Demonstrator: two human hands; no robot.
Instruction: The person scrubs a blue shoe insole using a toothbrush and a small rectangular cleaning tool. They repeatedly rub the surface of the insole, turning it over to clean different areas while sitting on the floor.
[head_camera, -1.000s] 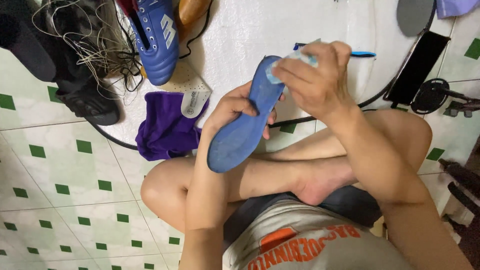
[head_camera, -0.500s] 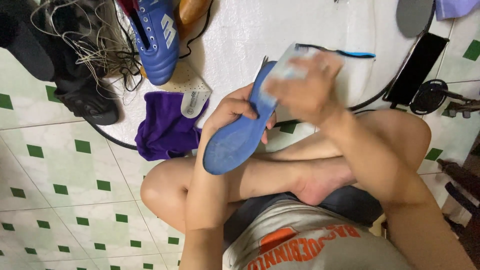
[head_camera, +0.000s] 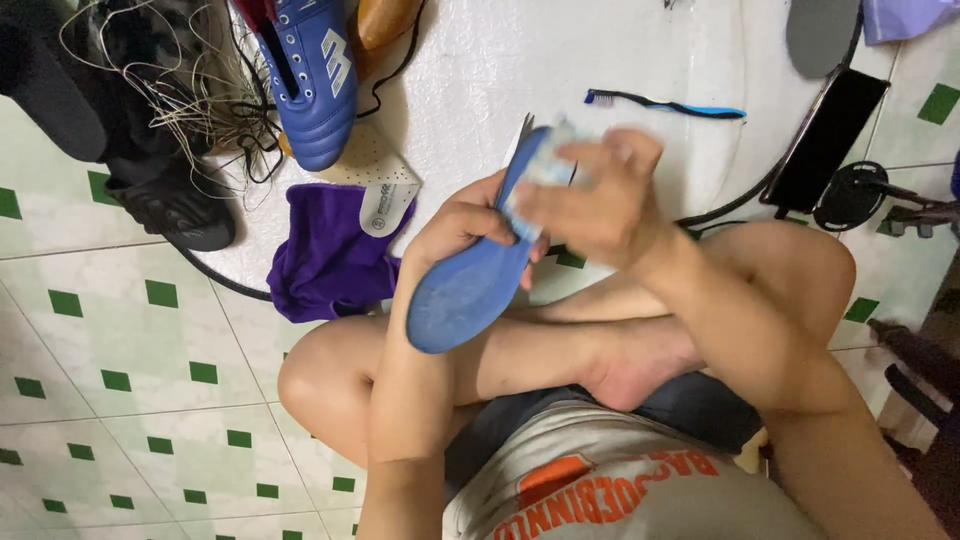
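My left hand (head_camera: 455, 225) grips a blue shoe insole (head_camera: 465, 285) around its middle and holds it slanted over my crossed legs. My right hand (head_camera: 590, 195) is blurred with motion and presses a small pale wad, perhaps a wipe or cloth (head_camera: 548, 150), against the insole's upper end. A pale insole (head_camera: 375, 185) lies on the purple cloth (head_camera: 320, 255) on the floor to the left.
A blue sports shoe (head_camera: 310, 85) and a black shoe (head_camera: 175, 205) sit at the upper left beside tangled thread. A toothbrush (head_camera: 665, 103), a dark phone (head_camera: 825, 140) and a black cable lie on the white mat (head_camera: 480, 60). Green-dotted tiles surround it.
My right hand has slid down the insole from its top end toward the middle, rubbing with the wad. The left hand keeps its hold on the insole.
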